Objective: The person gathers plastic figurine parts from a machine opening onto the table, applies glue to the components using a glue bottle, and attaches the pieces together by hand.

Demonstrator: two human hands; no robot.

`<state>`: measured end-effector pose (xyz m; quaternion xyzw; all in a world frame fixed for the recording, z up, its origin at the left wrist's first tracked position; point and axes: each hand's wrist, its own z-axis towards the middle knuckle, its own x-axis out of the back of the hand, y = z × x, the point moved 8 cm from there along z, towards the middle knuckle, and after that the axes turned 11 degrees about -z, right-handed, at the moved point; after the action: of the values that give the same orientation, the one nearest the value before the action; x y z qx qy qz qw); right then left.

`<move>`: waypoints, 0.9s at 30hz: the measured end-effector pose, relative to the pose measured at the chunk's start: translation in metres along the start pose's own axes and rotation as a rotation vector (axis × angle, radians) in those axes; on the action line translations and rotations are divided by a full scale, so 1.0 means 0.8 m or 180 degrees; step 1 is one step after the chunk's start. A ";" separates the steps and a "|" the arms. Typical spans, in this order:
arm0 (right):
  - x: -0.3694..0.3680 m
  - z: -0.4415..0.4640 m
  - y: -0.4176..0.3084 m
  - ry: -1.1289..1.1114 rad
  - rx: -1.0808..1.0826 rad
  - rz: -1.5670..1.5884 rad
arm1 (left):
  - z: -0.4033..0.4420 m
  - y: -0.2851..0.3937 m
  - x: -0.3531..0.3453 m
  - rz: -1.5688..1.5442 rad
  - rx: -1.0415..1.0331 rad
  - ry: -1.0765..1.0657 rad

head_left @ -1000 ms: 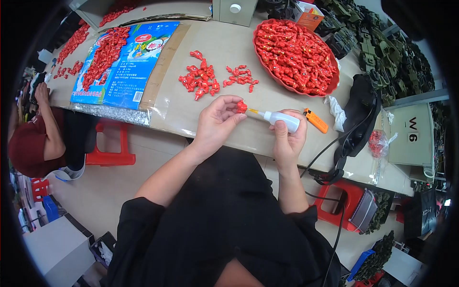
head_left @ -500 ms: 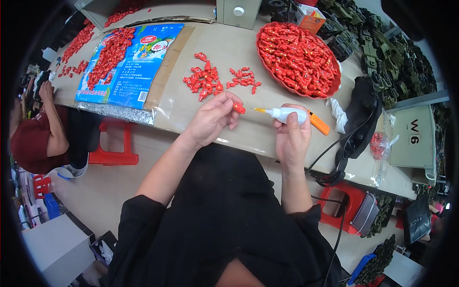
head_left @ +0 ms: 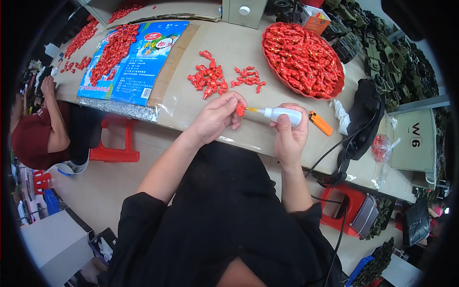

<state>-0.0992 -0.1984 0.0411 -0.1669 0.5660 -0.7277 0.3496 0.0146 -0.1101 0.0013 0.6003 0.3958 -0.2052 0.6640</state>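
Observation:
My left hand [head_left: 216,117] pinches a small red piece [head_left: 240,109] between thumb and fingers above the table's front edge. In my right hand [head_left: 290,136] is a white squeeze bottle [head_left: 282,115], held on its side with the yellow tip pointing left. That tip meets the red piece, or nearly so. Beyond my left hand lie a loose pile of red pieces [head_left: 209,76] and a smaller group of them [head_left: 247,78]. Just right of my right hand an orange tool [head_left: 320,123] lies on the table.
A red basin [head_left: 303,60] heaped with red pieces stands at the back right. Near it are crumpled tissue [head_left: 341,117] and a black bag [head_left: 363,119] with a cable. A blue printed sheet [head_left: 138,71] bears more pieces. A co-worker [head_left: 40,134] sits at the left.
The bottle tip was at the piece, drew apart to the right, and is now back at it. The piece has turned in my left fingers. The table has shifted slightly right in view.

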 end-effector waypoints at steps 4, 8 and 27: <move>0.001 0.001 0.002 -0.0021 0.0054 -0.0046 | 0.000 0.000 0.000 0.0005 0.0022 0.0007; 0.000 0.002 -0.002 -0.0022 0.0089 -0.0053 | -0.001 -0.001 0.000 0.0000 0.0050 -0.0001; -0.002 0.001 -0.001 0.0038 0.0091 -0.0172 | -0.001 -0.001 0.001 -0.0082 0.0126 0.0027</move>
<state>-0.0981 -0.1978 0.0427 -0.1728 0.5529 -0.7459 0.3288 0.0139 -0.1097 0.0001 0.6090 0.4022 -0.2190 0.6476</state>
